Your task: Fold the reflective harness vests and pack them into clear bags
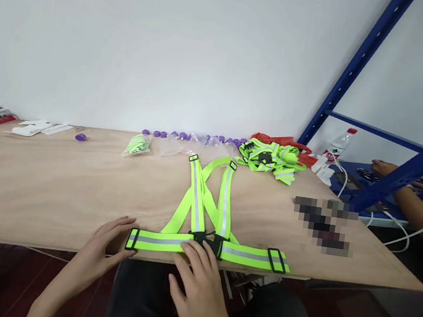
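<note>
A neon-yellow reflective harness with grey stripes and black buckles lies spread flat at the table's front edge, its shoulder straps crossing behind. My left hand is at the left end of the waist strap, thumb and fingers apart around the black slider. Over the middle of the waist strap, my right hand rests with spread fingers, the fingertips at the black center buckle. Another slider sits at the strap's right end.
A pile of similar harnesses lies at the back right, beside clear bags, purple caps and a bagged harness. A blue metal frame stands right. Beyond it are a bottle and another person's arms.
</note>
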### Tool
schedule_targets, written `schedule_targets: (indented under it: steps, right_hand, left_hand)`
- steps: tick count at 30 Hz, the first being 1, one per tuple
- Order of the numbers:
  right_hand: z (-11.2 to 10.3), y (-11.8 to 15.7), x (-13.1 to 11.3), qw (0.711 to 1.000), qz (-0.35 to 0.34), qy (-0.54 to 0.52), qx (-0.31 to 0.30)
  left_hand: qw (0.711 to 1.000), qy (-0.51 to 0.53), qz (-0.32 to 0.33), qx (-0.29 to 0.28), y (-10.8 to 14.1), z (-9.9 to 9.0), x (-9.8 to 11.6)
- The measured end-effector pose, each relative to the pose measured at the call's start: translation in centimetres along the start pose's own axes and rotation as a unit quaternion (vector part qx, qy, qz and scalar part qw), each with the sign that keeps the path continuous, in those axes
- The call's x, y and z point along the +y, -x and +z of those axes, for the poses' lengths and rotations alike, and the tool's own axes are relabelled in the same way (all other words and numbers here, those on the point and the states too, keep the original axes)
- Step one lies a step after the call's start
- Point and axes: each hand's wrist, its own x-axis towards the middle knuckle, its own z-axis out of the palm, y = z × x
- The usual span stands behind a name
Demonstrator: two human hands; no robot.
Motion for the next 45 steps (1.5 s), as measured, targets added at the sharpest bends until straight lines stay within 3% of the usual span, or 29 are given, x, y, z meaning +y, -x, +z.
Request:
schedule_targets:
  steps: [3, 7, 12, 16, 20, 26, 31, 41, 45]
  right_hand:
    - [0.6, 0.2, -0.4, 1.000, 0.000, -0.010, -0.014]
    - [0.8, 0.1, -0.4, 0.999, 0.007, -0.010, -0.044]
    - [0.7, 0.3, 0.1, 0.999, 0.006, -0.006, -0.052]
    - [0.4, 0.3, 0.3, 0.999, 0.016, 0.002, -0.035]
    - [0.2, 0.2, 0.4, 0.999, 0.012, 0.008, -0.034]
    - [0.1, 0.2, 0.7, 0.999, 0.019, 0.016, -0.035]
    - [-0.2, 0.0, 0.7, 0.998, 0.021, 0.018, -0.061]
    - [-0.7, -0.7, 0.8, 0.996, 0.005, 0.003, -0.088]
    - [-0.7, -0.4, 0.9, 0.997, 0.002, 0.002, -0.076]
  left_hand:
    - [0.995, 0.097, -0.029, 0.001, -0.2, 0.2, 1.0]
    - [0.968, 0.243, -0.064, -0.006, -0.3, 1.5, 3.7]
    - [0.936, 0.342, -0.055, 0.069, -0.9, 4.3, 5.9]
    - [0.876, 0.461, -0.052, 0.135, -1.9, 6.9, 6.3]
    - [0.803, 0.568, -0.080, 0.162, -2.9, 8.4, 7.1]
    - [0.742, 0.626, -0.104, 0.217, -3.6, 9.2, 8.8]
    - [0.736, 0.616, -0.113, 0.257, -3.7, 9.6, 9.5]
    - [0.788, 0.521, -0.125, 0.304, -3.5, 9.8, 10.6]
    - [0.762, 0.539, -0.144, 0.328, -3.5, 10.0, 10.5]
